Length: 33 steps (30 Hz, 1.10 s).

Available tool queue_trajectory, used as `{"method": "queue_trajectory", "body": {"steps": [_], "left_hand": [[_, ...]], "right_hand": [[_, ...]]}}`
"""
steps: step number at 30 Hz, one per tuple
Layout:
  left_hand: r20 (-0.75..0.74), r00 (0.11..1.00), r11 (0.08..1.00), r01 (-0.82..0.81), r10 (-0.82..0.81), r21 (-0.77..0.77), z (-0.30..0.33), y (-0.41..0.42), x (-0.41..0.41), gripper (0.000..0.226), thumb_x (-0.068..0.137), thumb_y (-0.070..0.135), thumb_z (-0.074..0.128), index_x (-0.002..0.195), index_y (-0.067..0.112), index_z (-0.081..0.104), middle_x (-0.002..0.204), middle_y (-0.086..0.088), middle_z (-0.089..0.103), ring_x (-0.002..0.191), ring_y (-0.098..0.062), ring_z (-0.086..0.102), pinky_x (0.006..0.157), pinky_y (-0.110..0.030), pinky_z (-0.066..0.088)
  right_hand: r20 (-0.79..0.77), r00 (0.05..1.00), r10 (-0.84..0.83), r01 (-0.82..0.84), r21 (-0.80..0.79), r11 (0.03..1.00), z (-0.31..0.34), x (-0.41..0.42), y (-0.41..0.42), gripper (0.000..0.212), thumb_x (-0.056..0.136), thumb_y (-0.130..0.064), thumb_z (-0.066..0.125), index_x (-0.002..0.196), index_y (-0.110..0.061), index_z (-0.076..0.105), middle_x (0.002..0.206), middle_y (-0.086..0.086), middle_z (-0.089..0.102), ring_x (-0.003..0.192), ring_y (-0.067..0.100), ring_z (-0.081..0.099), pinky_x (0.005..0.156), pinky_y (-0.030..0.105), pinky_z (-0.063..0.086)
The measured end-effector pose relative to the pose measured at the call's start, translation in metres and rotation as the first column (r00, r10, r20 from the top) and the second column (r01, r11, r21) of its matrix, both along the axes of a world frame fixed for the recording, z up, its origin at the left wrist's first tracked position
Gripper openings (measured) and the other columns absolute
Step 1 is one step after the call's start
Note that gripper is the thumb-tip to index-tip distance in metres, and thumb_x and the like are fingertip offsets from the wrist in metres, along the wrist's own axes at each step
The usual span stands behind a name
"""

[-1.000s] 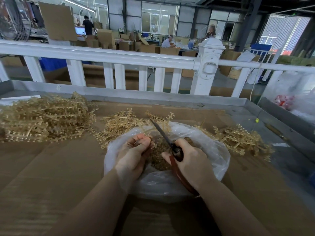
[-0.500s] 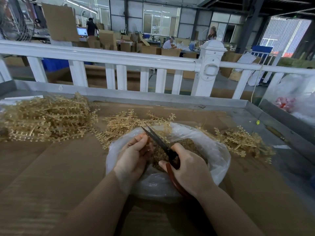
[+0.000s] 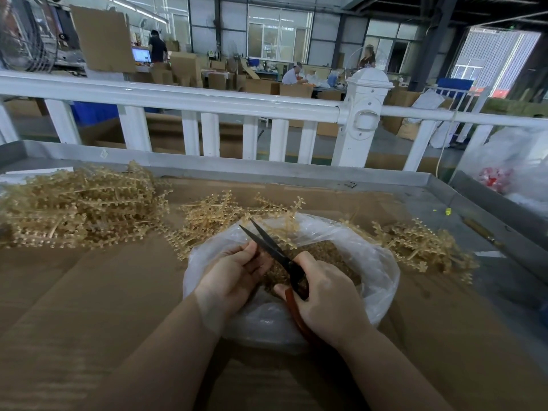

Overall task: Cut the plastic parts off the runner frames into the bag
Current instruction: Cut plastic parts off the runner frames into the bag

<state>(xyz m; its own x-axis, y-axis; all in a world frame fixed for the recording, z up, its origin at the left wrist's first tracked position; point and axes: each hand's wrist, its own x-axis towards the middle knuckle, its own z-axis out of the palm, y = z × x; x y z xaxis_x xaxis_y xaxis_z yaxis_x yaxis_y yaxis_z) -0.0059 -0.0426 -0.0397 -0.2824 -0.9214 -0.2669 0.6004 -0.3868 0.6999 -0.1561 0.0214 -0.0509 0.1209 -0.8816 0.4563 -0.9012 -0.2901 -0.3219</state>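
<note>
Between our hands, over the bag [image 3: 376, 262], our left hand [image 3: 234, 277] pinches a light, springy runner frame, mostly hidden; our right hand [image 3: 329, 304] grips the scissors [image 3: 275, 250], blades apart.

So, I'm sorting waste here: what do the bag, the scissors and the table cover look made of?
The bag looks like thin clear plastic film: see-through, crinkled, glossy. The scissors have dark matte blades, probably metal, and a smooth reddish-brown handle, plastic or lacquered; I cannot tell which. The table cover looks like plain brown cardboard with creases.

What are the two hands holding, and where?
Right hand holds the scissors by the red handles. Left hand pinches something hidden over the bag.
</note>
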Motion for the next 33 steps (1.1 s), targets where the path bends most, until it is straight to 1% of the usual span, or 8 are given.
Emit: {"method": "queue_trajectory", "body": {"steps": [7, 11, 15, 18, 20, 27, 30, 33], "left_hand": [[-0.016, 1.000, 1.000, -0.005, 0.005, 0.019, 0.0020, 0.0021, 0.0005, 0.019, 0.097, 0.002, 0.042, 0.092, 0.001, 0.061, 0.088, -0.012, 0.069, 0.082, -0.020, 0.064, 0.068, -0.027, 0.058], [0.019, 1.000, 1.000, -0.001, 0.001, -0.010, 0.0051, 0.0058, -0.0011, 0.021, 0.097, 0.002, 0.042, 0.085, 0.003, 0.060, 0.081, -0.009, 0.070, 0.071, -0.015, 0.067, 0.062, -0.023, 0.058], [0.049, 0.999, 1.000, 0.000, 0.002, -0.029, 0.0064, 0.0068, -0.0017, 0.021, 0.097, 0.001, 0.043, 0.083, 0.004, 0.058, 0.074, -0.007, 0.071, 0.069, -0.014, 0.067, 0.061, -0.022, 0.057], [0.042, 0.999, 0.999, 0.016, -0.014, -0.046, 0.0049, 0.0061, -0.0012, 0.017, 0.096, 0.000, 0.043, 0.084, 0.003, 0.056, 0.071, -0.008, 0.070, 0.062, -0.013, 0.069, 0.058, -0.021, 0.057], [0.047, 0.999, 0.999, 0.016, -0.014, -0.049, 0.0031, 0.0050, -0.0019, 0.017, 0.096, 0.000, 0.045, 0.083, 0.005, 0.055, 0.071, -0.007, 0.067, 0.061, -0.013, 0.067, 0.059, -0.022, 0.057], [0.063, 0.998, 0.999, 0.010, -0.007, -0.050, -0.0014, 0.0030, -0.0017, 0.013, 0.095, 0.000, 0.047, 0.085, 0.005, 0.054, 0.081, -0.010, 0.062, 0.071, -0.016, 0.061, 0.060, -0.021, 0.057], [0.077, 0.997, 0.998, 0.015, -0.010, -0.063, -0.0011, 0.0043, -0.0028, 0.013, 0.094, 0.001, 0.049, 0.083, 0.006, 0.053, 0.082, -0.010, 0.061, 0.074, -0.015, 0.059, 0.064, -0.021, 0.057], [0.075, 0.997, 0.996, -0.010, 0.016, -0.084, -0.0014, 0.0055, -0.0052, 0.014, 0.094, 0.000, 0.049, 0.083, 0.007, 0.054, 0.084, -0.010, 0.061, 0.075, -0.015, 0.059, 0.068, -0.022, 0.056]], "right_hand": [[-0.029, 1.000, -0.005, 0.006, 0.019, 1.000, -0.0008, 0.0002, 0.0002, 0.039, 0.087, -0.054, 0.051, 0.110, -0.024, 0.047, 0.093, -0.004, 0.057, 0.089, 0.014, 0.051, 0.079, 0.025, 0.042], [-0.021, 1.000, -0.012, 0.013, 0.015, 1.000, -0.0010, 0.0011, -0.0005, 0.039, 0.087, -0.055, 0.050, 0.109, -0.024, 0.047, 0.093, -0.004, 0.056, 0.088, 0.014, 0.050, 0.077, 0.024, 0.040], [-0.023, 1.000, -0.006, 0.007, 0.012, 1.000, -0.0004, 0.0018, -0.0016, 0.038, 0.087, -0.056, 0.050, 0.105, -0.023, 0.047, 0.089, -0.005, 0.055, 0.083, 0.013, 0.051, 0.070, 0.022, 0.036], [-0.028, 1.000, -0.002, 0.002, 0.018, 1.000, 0.0000, 0.0015, -0.0031, 0.039, 0.088, -0.056, 0.051, 0.107, -0.022, 0.047, 0.089, -0.005, 0.057, 0.082, 0.013, 0.053, 0.071, 0.023, 0.040], [-0.022, 1.000, 0.003, -0.002, 0.020, 1.000, 0.0003, 0.0012, -0.0042, 0.038, 0.088, -0.056, 0.051, 0.107, -0.022, 0.047, 0.087, -0.005, 0.057, 0.080, 0.012, 0.053, 0.070, 0.024, 0.042], [-0.050, 0.999, -0.002, 0.001, -0.015, 1.000, -0.0010, 0.0025, -0.0063, 0.035, 0.091, -0.052, 0.047, 0.105, -0.020, 0.047, 0.083, -0.002, 0.059, 0.074, 0.015, 0.056, 0.067, 0.027, 0.046], [-0.081, 0.997, -0.004, 0.001, -0.041, 0.999, -0.0012, 0.0017, -0.0070, 0.036, 0.094, -0.050, 0.045, 0.109, -0.017, 0.049, 0.081, -0.001, 0.060, 0.071, 0.016, 0.058, 0.064, 0.027, 0.047], [-0.055, 0.998, -0.017, 0.014, -0.057, 0.998, -0.0010, 0.0013, -0.0058, 0.034, 0.092, -0.048, 0.050, 0.105, -0.017, 0.052, 0.078, -0.002, 0.061, 0.068, 0.015, 0.058, 0.061, 0.027, 0.048]]}}
